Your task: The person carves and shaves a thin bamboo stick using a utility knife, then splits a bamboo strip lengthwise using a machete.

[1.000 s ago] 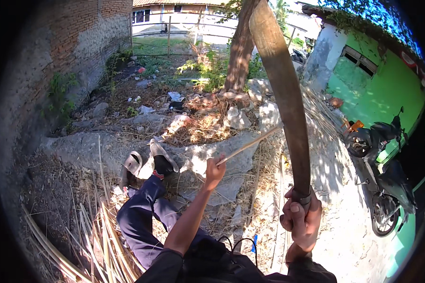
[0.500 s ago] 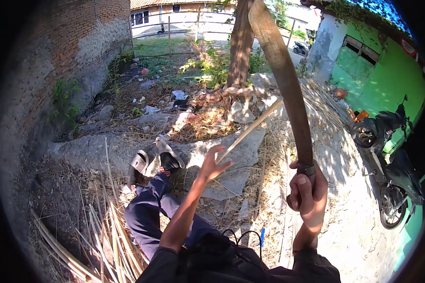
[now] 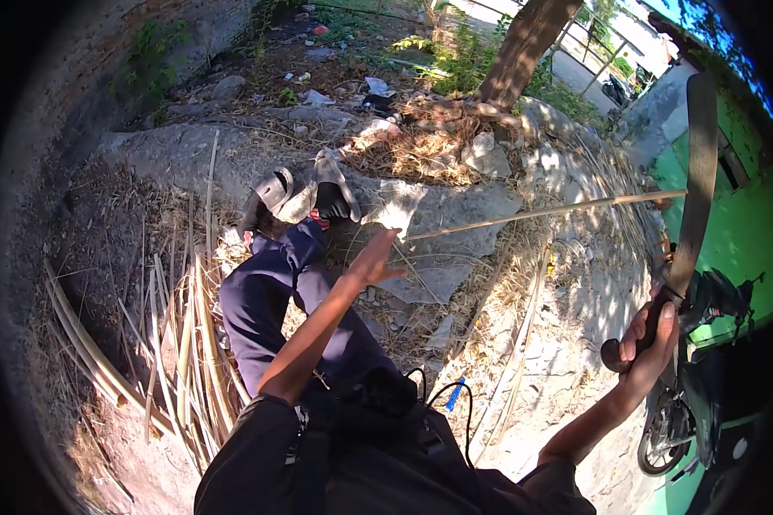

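A bright green painted wall (image 3: 730, 232) fills the right edge, with a dark parked motorcycle (image 3: 704, 386) standing against it and a brown tree trunk (image 3: 524, 43) rising at the top. Pale flat grey rock (image 3: 455, 215) lies across the dirt ground ahead, and a heap of split yellowish bamboo strips (image 3: 180, 343) sits to the left of the person's dark blue trousered leg (image 3: 266, 300). The right hand (image 3: 648, 348) has its grip closed tight round the dark handle of a long curved machete (image 3: 696, 189), raised upright. The left hand (image 3: 374, 262) pinches the near end of a thin straight bamboo stick (image 3: 541, 212), which stretches rightward to the blade. Scraps of white litter (image 3: 374, 86) lie near the trunk
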`<state>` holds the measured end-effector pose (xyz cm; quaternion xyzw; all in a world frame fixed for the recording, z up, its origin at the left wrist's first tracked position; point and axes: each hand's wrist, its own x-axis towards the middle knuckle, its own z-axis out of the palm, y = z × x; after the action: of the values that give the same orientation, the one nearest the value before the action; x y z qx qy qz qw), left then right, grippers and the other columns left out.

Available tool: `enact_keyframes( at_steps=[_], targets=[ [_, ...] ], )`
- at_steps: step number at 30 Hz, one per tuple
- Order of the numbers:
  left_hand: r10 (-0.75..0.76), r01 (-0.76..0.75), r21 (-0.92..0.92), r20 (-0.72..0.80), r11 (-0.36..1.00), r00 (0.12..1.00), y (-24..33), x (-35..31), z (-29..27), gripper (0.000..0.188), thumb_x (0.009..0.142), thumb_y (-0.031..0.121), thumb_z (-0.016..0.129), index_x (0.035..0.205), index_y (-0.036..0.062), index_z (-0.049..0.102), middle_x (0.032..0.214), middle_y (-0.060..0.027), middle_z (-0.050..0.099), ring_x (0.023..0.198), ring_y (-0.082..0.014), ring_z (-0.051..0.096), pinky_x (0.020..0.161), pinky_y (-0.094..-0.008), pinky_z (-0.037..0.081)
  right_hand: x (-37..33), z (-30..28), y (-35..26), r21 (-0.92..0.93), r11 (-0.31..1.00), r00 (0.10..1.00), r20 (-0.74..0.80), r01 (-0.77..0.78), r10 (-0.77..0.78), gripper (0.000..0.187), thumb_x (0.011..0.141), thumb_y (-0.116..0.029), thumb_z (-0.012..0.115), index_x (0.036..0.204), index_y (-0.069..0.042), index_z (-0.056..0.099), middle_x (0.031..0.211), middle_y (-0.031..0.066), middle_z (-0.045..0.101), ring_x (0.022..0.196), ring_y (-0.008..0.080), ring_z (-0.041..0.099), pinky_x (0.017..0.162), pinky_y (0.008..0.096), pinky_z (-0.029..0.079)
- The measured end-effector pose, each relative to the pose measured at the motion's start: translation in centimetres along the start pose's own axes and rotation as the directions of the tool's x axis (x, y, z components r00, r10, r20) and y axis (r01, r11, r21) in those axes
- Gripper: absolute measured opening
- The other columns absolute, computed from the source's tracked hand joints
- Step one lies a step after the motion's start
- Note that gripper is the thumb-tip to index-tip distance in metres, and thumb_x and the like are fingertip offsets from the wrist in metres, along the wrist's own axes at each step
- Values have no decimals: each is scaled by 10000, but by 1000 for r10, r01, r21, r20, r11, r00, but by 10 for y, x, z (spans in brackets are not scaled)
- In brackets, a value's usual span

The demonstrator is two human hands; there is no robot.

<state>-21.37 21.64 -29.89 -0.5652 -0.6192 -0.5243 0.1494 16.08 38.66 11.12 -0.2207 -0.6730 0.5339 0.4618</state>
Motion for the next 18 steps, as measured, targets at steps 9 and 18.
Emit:
enact_keyframes(
  at_steps=[9, 18],
  targets=[
    [-334, 411, -226, 311, 883, 890, 31, 99, 97, 770, 760, 324, 944, 1375, 89, 545, 1311, -162, 605, 1236, -308, 611, 1026, -440, 516, -57, -16, -36, -153, 988, 981, 196, 36, -5, 566, 1089, -466, 552, 1223, 76, 461, 723, 39, 470, 418, 65, 377, 326, 210, 316],
    [-536, 578, -303, 217, 758, 816, 70, 168, 101, 530, 1083, 413, 590, 696, 78, 727, 497, -66, 549, 430, -189, 479, 522, -439, 448, -57, -35, -55, 67, 992, 981, 157, 105, -114, 484, 1109, -427, 522, 1310, 11, 478, 768, 74, 522, 486, 122, 449, 400, 283, 393]
  ],
)
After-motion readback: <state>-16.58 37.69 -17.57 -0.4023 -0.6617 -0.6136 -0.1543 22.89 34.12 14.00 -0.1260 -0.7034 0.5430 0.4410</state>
